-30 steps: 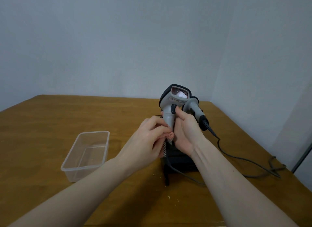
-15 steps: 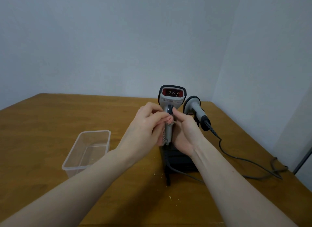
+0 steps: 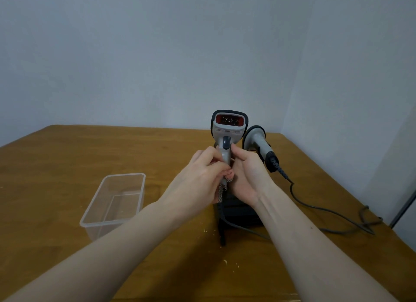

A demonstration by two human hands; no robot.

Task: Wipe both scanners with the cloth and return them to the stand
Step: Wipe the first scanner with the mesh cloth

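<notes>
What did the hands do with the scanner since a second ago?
The near scanner was turned so its red window now faces the camera. The right hand holds its handle, and the left hand rubs the cloth on it. The second scanner, the black stand and the plastic box stayed put.

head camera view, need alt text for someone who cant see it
Two hands hold a grey barcode scanner upright above a dark stand: the left hand presses a checked cloth to its handle, and the right hand grips the other side. A second corded scanner sits just behind, and a clear plastic tub stands on the wooden table.
</notes>
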